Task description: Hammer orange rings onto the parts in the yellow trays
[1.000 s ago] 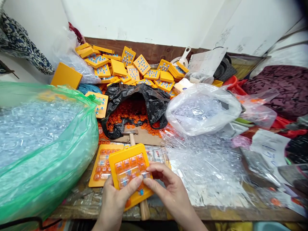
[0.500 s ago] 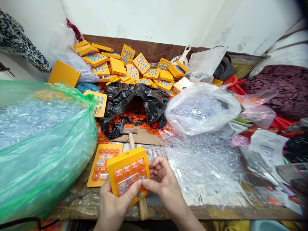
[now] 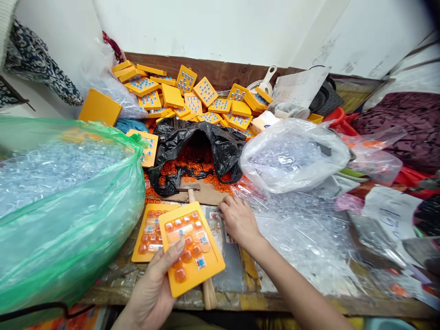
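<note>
My left hand (image 3: 156, 279) grips a yellow panel (image 3: 213, 263) by its lower left side, thumb on its face. Rows of translucent orange caps (image 3: 187, 254) and clear-topped pieces sit in the panel, and a small blue-and-white square shows uncapped near its lower middle. Partly behind it, a second yellow panel (image 3: 142, 229) with similar caps lies on the table. My right hand (image 3: 240, 220) is stretched forward, low over the table, short of the loose orange caps (image 3: 197, 167). Its fingers are loosely bent; nothing shows in them, though their undersides are hidden. A hammer (image 3: 209, 293) lies beneath the held panel.
A black plastic bag (image 3: 220, 142) spills orange caps. Yellow panels (image 3: 172, 95) are heaped by the wall. A green bag (image 3: 72, 229) of clear pieces bulges at left. A white bag (image 3: 252, 172) stands right, behind strewn clear plastic strips (image 3: 302, 238).
My right hand has left the panel and moved forward towards the orange caps. My left hand still holds the panel, now turned to show more of its face. The view has shifted slightly.
</note>
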`<action>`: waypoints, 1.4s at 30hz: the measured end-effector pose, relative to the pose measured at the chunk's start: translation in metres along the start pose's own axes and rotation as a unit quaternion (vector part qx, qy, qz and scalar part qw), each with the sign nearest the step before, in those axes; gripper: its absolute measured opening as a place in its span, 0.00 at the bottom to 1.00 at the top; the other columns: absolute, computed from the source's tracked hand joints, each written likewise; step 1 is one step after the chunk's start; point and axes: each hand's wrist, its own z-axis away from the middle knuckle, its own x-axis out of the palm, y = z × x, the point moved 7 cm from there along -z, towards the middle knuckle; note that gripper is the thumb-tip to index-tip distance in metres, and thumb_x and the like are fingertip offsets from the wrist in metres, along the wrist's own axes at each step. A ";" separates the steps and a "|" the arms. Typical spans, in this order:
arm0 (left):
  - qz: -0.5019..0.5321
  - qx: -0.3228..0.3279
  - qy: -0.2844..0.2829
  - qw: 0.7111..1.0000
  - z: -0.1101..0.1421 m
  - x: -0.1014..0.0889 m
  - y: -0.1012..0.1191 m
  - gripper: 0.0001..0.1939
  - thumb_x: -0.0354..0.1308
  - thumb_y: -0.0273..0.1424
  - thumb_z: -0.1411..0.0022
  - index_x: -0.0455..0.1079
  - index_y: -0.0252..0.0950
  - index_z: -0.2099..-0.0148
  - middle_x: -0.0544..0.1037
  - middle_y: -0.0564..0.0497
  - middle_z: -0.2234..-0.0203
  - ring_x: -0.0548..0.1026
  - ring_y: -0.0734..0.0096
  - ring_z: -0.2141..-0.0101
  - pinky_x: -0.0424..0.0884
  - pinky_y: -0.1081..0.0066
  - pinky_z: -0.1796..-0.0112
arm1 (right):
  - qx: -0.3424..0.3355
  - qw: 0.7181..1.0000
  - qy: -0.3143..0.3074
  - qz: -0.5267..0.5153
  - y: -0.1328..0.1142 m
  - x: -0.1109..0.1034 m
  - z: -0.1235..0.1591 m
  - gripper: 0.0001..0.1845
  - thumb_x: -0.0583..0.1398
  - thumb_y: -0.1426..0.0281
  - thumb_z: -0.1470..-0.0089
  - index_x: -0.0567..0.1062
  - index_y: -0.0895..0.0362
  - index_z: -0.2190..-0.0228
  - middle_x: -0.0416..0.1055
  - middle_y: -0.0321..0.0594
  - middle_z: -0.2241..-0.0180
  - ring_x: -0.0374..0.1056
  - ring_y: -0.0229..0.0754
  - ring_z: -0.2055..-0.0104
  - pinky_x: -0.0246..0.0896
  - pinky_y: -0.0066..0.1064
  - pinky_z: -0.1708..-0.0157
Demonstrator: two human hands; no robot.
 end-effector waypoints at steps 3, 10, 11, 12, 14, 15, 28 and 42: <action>0.015 -0.033 -0.042 0.998 -0.001 0.001 0.001 0.33 0.60 0.20 0.42 0.57 0.35 0.36 0.81 0.42 0.58 0.79 0.55 0.57 0.74 0.53 0.52 | -0.030 0.998 0.049 -0.006 -0.004 -0.008 0.004 0.06 0.58 0.78 0.48 0.75 0.58 0.69 0.75 0.50 0.67 0.69 0.53 0.62 0.61 0.46 0.60; -0.046 -0.048 -0.186 0.980 -0.005 0.017 0.000 0.42 0.70 0.24 0.53 0.59 0.36 0.37 0.79 0.40 0.54 0.76 0.49 0.53 0.71 0.52 0.49 | -0.173 0.972 0.081 -0.139 -0.074 -0.046 0.050 0.05 0.61 0.71 0.42 0.74 0.54 0.62 0.77 0.40 0.66 0.74 0.40 0.66 0.71 0.29 0.67; -0.057 -0.040 -0.201 0.977 -0.005 0.020 0.000 0.42 0.70 0.24 0.54 0.60 0.36 0.37 0.79 0.40 0.54 0.76 0.49 0.52 0.70 0.54 0.48 | -0.192 0.967 0.074 -0.152 -0.084 -0.046 0.056 0.07 0.61 0.73 0.43 0.75 0.54 0.61 0.77 0.41 0.65 0.74 0.40 0.64 0.72 0.29 0.66; -0.070 -0.032 -0.211 0.975 -0.005 0.023 -0.001 0.42 0.70 0.23 0.55 0.61 0.36 0.38 0.79 0.40 0.54 0.76 0.50 0.52 0.70 0.56 0.48 | -0.201 0.964 0.069 -0.161 -0.091 -0.045 0.061 0.09 0.61 0.75 0.43 0.75 0.55 0.60 0.76 0.43 0.65 0.74 0.41 0.63 0.72 0.29 0.65; -0.095 -0.018 -0.209 0.973 -0.005 0.025 -0.002 0.41 0.70 0.23 0.56 0.63 0.35 0.38 0.79 0.41 0.54 0.76 0.51 0.52 0.70 0.60 0.49 | -0.188 0.966 0.071 -0.164 -0.094 -0.042 0.065 0.11 0.61 0.77 0.44 0.77 0.56 0.59 0.73 0.45 0.65 0.73 0.42 0.64 0.72 0.30 0.67; -0.106 -0.011 -0.203 0.973 -0.005 0.024 -0.001 0.41 0.70 0.23 0.56 0.63 0.35 0.39 0.79 0.41 0.55 0.76 0.52 0.52 0.71 0.61 0.49 | -0.177 0.967 0.071 -0.169 -0.092 -0.041 0.066 0.11 0.61 0.77 0.45 0.78 0.56 0.60 0.72 0.45 0.66 0.73 0.42 0.66 0.72 0.30 0.69; -0.145 0.056 -0.182 0.971 -0.004 0.027 0.006 0.37 0.70 0.24 0.54 0.65 0.33 0.40 0.80 0.42 0.57 0.78 0.56 0.57 0.73 0.65 0.54 | -0.138 0.956 0.082 -0.245 -0.082 -0.031 0.065 0.12 0.68 0.75 0.52 0.81 0.49 0.64 0.67 0.37 0.71 0.69 0.38 0.72 0.68 0.27 0.76; -0.254 0.165 -0.075 0.950 0.005 0.020 0.010 0.24 0.70 0.30 0.56 0.70 0.32 0.55 0.81 0.43 0.61 0.79 0.54 0.60 0.75 0.64 0.57 | 0.262 0.763 -0.030 -0.591 -0.042 0.039 0.096 0.31 0.69 0.62 0.55 0.69 0.52 0.49 0.75 0.46 0.51 0.71 0.51 0.49 0.66 0.46 0.49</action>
